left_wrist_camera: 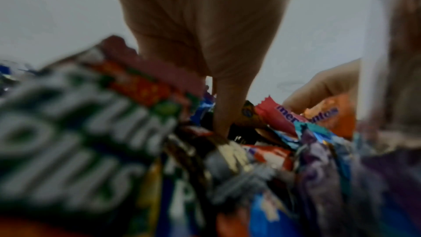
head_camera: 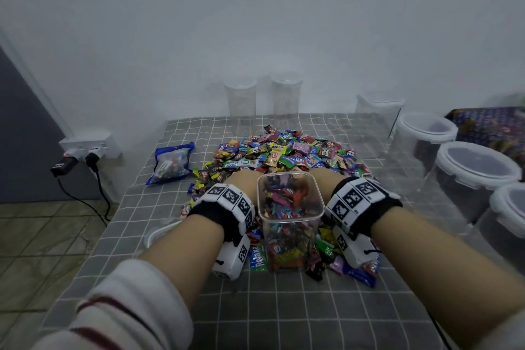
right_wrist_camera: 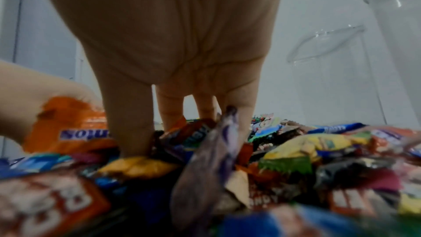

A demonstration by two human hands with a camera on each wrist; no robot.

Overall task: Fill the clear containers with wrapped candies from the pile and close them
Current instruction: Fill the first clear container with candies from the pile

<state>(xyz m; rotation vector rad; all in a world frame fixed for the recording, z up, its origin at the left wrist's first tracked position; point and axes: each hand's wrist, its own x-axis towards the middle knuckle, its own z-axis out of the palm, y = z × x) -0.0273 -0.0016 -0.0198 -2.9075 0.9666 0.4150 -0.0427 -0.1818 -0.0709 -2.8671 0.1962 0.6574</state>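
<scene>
At the far left of the grey checked tablecloth (head_camera: pixel 284 307) lies a blue-edged sealed bag of sweets (head_camera: pixel 172 163), unopened and apart from the work. Your left hand (head_camera: pixel 242 180) reaches past the open container into the heap of wrapped candies (head_camera: pixel 284 150); the left wrist view shows its fingers (left_wrist_camera: pixel 219 114) pointing down among the wrappers, fairly straight, and I cannot tell that they hold anything.

In the middle, between your wrists, stands the square clear plastic container (head_camera: pixel 289 221), lidless and roughly three-quarters full of candies, so it needs a little more and then its lid.

Your right hand (head_camera: pixel 324 179) is likewise sunk in the pile, fingers (right_wrist_camera: pixel 134 132) spread and pushed down into the wrappers, with nothing clearly pinched.

Behind the pile, two tall clear round jars (head_camera: pixel 262 99) look empty, as does the clear square jar (head_camera: pixel 379 119) further right. At the right edge a row of white-lidded round tubs (head_camera: pixel 468 173) is closed; their contents look dark and unclear.
</scene>
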